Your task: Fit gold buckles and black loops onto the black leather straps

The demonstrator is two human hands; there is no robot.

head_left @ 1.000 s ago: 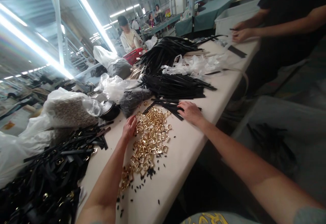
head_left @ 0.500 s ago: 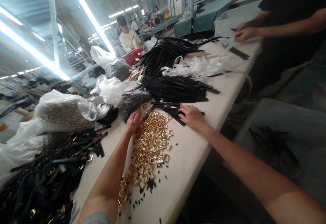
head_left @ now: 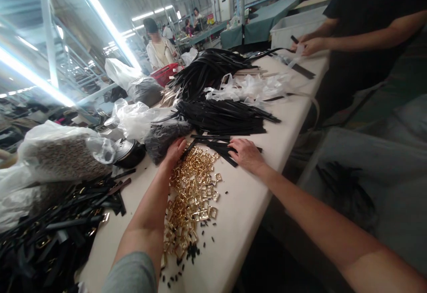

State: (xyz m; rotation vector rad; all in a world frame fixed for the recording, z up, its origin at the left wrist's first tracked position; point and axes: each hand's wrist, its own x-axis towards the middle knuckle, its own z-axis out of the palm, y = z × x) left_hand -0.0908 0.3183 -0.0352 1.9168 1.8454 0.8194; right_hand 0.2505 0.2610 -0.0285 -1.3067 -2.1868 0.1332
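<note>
My left hand is at the far left edge of a heap of gold metal buckles, beside a clear bag of small dark pieces. Its fingers are together and bent, and whatever is in them is hidden. Close to those fingertips lies the end of a black strap. My right hand rests palm down with fingers apart over a few loose black straps, right of the buckles. Behind them lies a thick bundle of black straps.
Small black bits are scattered near the buckles. Finished-looking black straps with buckles pile up at left, near a round black tin and a bag of beige pieces. Across the table, a co-worker's hands hold a strap.
The view has shifted slightly, so most things sit a little further left. My left hand has moved a little up toward the strap end; my right hand stays on the straps.
</note>
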